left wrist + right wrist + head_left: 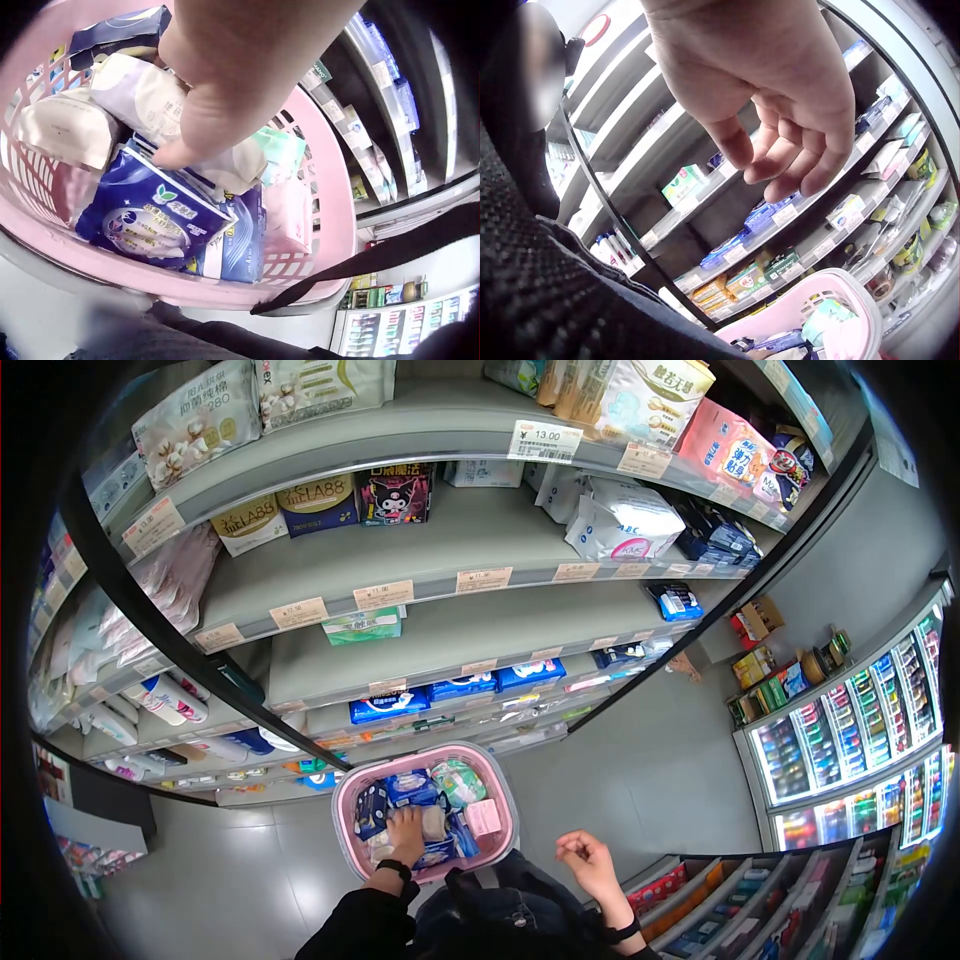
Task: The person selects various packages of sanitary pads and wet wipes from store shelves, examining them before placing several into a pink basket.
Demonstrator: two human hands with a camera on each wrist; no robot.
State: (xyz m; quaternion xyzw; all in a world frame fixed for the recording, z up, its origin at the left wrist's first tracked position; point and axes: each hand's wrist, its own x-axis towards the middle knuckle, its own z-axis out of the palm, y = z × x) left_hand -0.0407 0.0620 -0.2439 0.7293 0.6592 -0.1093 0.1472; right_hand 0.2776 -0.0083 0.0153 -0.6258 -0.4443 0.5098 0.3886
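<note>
A pink basket holds several soft packs. Inside it, the left hand grips a white and lilac pack, with the thumb on one side and a finger on the other. A dark blue pack with a leaf logo lies just beside the thumb. Green and pink packs lie at the basket's right side. To the right of the basket hangs the right hand, its fingers loosely curled around nothing.
Curved shelves with packs and price tags stand in front, above the basket. A lower shelf holds blue packs. At the right are lit drink coolers, with another stocked rack at the lower right. Grey floor shows between them.
</note>
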